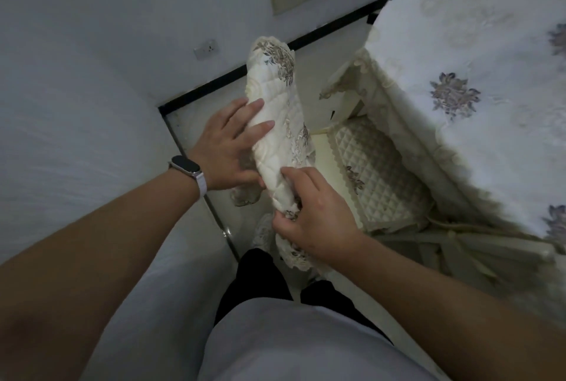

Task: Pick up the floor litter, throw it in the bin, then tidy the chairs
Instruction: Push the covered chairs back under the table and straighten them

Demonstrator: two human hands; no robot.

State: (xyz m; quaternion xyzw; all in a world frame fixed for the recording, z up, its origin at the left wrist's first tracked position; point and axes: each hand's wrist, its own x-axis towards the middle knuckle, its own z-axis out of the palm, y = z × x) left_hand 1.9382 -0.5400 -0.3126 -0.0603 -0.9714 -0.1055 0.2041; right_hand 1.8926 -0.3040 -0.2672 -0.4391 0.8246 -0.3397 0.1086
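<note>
2 hands on 1 quilted chair-back cover (pixel 275 98)
L hand (pixel 225 147) flat on it, fingers straight, slightly apart; R hand (pixel 315 215) fingers clamped on its lower edge. 1 chair (pixel 376 172), seat just beside 1 floral tablecloth (pixel 477 74).

cream quilted chair (pixel 376 172) at the table (pixel 474 28)

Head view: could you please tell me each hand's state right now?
Left hand: open, straight fingers resting on the quilted chair cover.
Right hand: closed, gripping the cover's lower end.
</note>
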